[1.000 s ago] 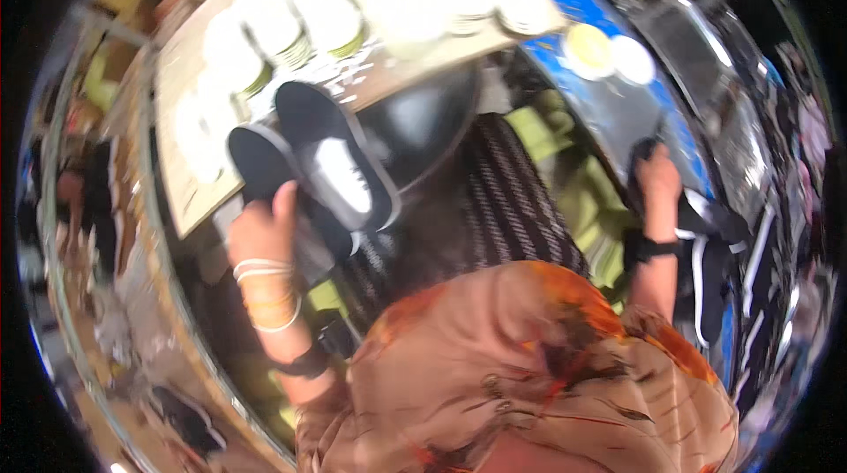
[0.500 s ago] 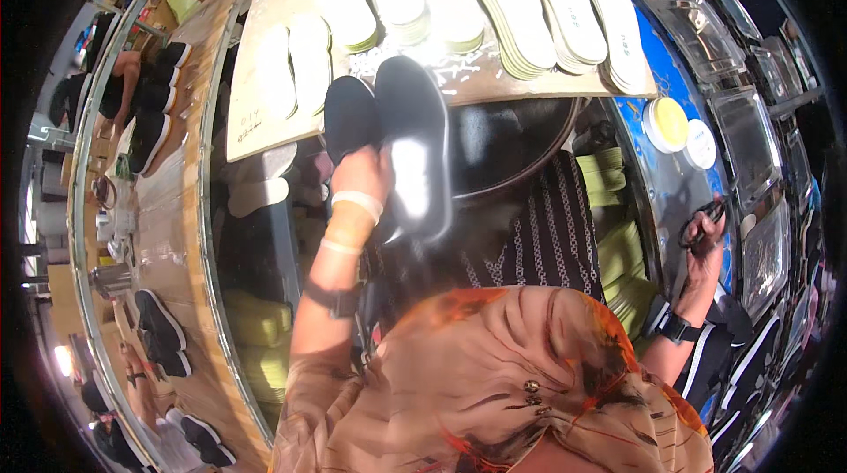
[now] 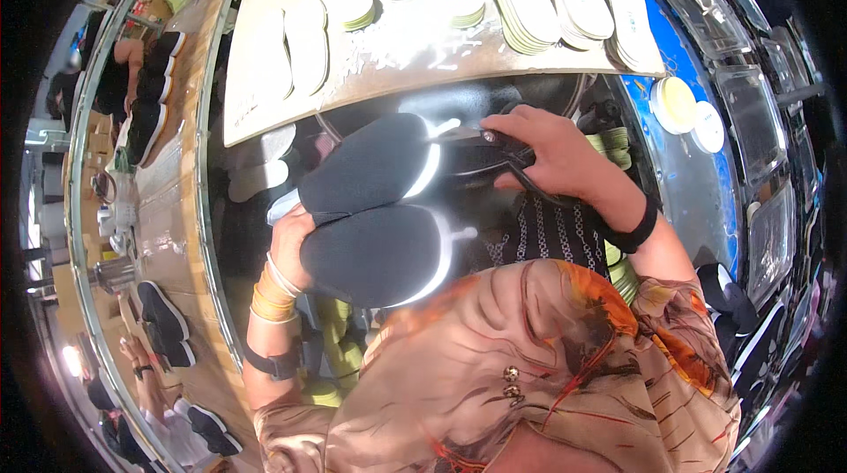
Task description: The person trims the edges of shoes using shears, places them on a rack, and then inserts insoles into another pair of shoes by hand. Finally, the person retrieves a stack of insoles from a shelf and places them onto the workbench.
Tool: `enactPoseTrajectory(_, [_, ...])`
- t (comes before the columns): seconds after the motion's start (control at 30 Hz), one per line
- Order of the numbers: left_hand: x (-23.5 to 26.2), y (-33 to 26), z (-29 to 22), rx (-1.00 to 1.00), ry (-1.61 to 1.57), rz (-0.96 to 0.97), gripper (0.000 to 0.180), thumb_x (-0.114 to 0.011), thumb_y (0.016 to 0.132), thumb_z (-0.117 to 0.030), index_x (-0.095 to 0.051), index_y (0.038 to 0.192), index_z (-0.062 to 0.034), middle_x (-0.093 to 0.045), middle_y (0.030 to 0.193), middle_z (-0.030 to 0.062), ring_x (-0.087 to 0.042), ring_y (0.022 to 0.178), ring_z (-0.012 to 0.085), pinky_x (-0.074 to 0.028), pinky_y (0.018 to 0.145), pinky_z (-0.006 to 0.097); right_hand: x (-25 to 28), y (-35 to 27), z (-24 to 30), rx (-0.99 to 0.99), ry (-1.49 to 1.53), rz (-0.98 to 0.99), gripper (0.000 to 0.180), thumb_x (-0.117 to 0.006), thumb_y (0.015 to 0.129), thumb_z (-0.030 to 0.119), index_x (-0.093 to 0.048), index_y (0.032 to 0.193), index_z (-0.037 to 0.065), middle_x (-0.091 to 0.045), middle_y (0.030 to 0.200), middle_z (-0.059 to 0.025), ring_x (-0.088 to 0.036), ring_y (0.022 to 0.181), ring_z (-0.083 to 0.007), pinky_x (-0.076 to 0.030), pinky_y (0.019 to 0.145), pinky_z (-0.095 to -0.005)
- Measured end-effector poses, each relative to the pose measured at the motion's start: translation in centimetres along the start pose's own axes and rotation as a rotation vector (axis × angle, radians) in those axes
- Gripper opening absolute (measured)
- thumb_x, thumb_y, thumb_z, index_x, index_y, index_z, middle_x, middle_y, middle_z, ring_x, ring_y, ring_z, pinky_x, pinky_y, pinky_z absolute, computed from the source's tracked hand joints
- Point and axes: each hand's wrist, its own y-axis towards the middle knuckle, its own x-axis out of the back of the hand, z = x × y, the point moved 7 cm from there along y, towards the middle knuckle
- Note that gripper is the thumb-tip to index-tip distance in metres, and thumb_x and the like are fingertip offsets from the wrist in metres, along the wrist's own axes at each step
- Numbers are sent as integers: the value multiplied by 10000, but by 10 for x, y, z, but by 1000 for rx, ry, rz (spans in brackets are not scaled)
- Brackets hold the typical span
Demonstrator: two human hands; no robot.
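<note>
Left hand (image 3: pixel 289 248) grips 2 black fabric shoes with white soles (image 3: pixel 375 213) below the tan insole board (image 3: pixel 423 58); right hand (image 3: pixel 556 160) closed on dark scissors (image 3: pixel 520 164). Better to snip close, steadily.

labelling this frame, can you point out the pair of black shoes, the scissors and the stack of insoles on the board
pair of black shoes (image 3: pixel 371 230), head view, on the dark upper of the lower shoe
scissors (image 3: pixel 507 145), head view, on the dark handles under the right hand's fingers
stack of insoles (image 3: pixel 516 14), head view, on the top white insole
</note>
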Motion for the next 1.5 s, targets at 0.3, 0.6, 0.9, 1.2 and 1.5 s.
enactPoseTrajectory(0.3, [-21, 12, 32, 129, -122, 13, 255, -584, 730, -144, -625, 944, -10, -620, 938, 172, -604, 872, 291, -452, 781, 312, -30, -60, -33, -296, 199, 69, 543, -737, 650, 285, -539, 1119, 97, -613, 924, -148, -606, 790, -314, -477, 678, -350])
enactPoseTrajectory(0.6, [-27, 27, 18, 76, 36, -25, 294, -594, 715, -71, -610, 1001, -6, -624, 973, 160, -613, 880, 255, -458, 775, 297, -19, -51, -11, -183, 30, 24, 516, -710, 666, 335, -545, 1089, 88, -607, 911, -114, -595, 749, -320, -478, 663, -363])
enactPoseTrajectory(0.9, [-71, 33, 90, 342, -1457, -120, 299, -465, 869, -98, -493, 1141, 22, -586, 1047, 73, -564, 873, 145, -487, 738, 247, -31, -28, 21, -73, -19, 69, 529, -705, 656, 336, -531, 1102, 112, -588, 902, -114, -586, 812, -298, -477, 675, -377])
enactPoseTrajectory(1.2, [-84, 21, 72, 285, -1453, -119, 309, -450, 877, -99, -477, 1160, 23, -578, 1064, 75, -560, 886, 145, -487, 744, 249, -33, 5, 49, 31, -285, 23, 522, -711, 633, 338, -521, 1070, 126, -536, 798, -108, -564, 756, -296, -469, 624, -387])
enactPoseTrajectory(1.5, [-106, -35, 39, 284, -1489, -50, 320, -435, 884, -100, -461, 1179, 23, -570, 1082, 77, -556, 900, 144, -487, 750, 251, -54, -10, 28, 76, -290, 75, 443, -672, 695, 327, -515, 1055, 122, -543, 748, -103, -571, 623, -306, -468, 530, -395])
